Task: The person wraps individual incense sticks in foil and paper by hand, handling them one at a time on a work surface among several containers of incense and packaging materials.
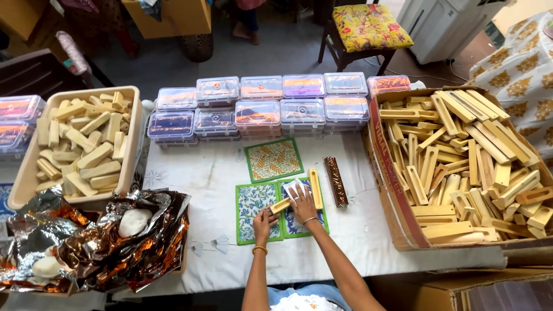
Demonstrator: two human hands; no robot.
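Worked mid-batch: left hand (263, 219) pinched on a small wooden block (280, 205) over the printed mats (257, 211), right hand (300, 201) flat, fingers together, on white paper (292, 187). One foil-wrapped bar (336, 181) finished nearby; a box of blocks (397, 190) left.

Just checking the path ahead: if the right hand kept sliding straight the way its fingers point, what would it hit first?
Probably the yellow-and-green patterned mat beyond the white paper under the right hand; past that, the clear plastic boxes. Depth is hard to judge.
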